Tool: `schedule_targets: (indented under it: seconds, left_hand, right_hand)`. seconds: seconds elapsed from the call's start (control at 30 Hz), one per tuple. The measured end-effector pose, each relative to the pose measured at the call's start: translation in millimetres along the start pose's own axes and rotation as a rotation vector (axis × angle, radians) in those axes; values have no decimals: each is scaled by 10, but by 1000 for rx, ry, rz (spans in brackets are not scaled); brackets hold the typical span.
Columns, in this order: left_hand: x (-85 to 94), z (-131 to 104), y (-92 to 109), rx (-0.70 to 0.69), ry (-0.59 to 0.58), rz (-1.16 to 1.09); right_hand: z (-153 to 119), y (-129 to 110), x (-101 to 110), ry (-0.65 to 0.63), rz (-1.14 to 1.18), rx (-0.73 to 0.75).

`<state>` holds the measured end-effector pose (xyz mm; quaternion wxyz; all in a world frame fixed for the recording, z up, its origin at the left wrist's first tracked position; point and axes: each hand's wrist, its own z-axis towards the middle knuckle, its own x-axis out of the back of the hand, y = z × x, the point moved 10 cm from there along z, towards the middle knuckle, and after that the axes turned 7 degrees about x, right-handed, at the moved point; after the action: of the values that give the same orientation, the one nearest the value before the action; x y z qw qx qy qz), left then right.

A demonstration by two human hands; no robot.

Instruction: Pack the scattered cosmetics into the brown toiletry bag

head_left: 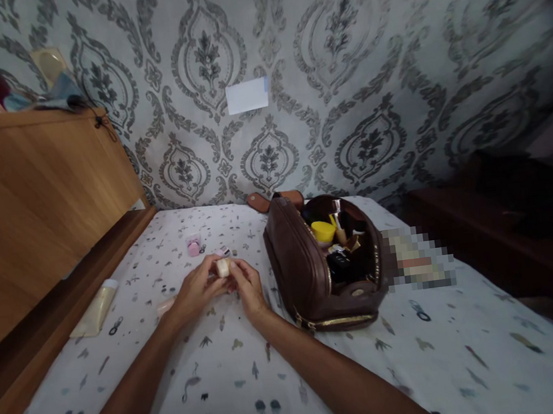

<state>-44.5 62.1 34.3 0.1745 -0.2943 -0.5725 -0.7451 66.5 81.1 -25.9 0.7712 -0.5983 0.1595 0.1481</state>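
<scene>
Both hands meet over the patterned white sheet (258,384), left of the brown bag. Between their fingertips is a small cream-coloured item (223,267), perhaps a little jar or cap. My left hand (200,289) pinches it from the left, and my right hand (249,287) grips its right side. Just behind the fingers lies a small pale pink item (223,251). A pink bottle (193,245) is farther back on the left. Partly hidden by my left wrist, a pale pink item (166,306) rests on the sheet.
The open brown bag (298,265) holds a yellow-lidded container (324,231) and several cosmetics. A beige tube (96,311) with a white cap lies at the left, near the wooden panel (40,216). Right of the bag is a pixelated item (419,260). Patterned wall behind.
</scene>
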Motion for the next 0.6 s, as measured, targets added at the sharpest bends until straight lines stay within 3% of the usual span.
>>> schedule_targets:
  seconds: [0.23,0.4,0.5,0.6]
  left_hand:
    - [-27,-9,28,14,-32,-10]
    - [-9,-20,59,-33,30,130]
    - [49,-84,280,-138,93,297]
    - [124,-244,785,-303,110,343]
  right_hand:
    - [-29,-87,80,88,-28,23]
    - [21,-347,83,128,-75,101]
    - [36,-477,88,166,-66,93]
    - [21,-490,115,235,10,33]
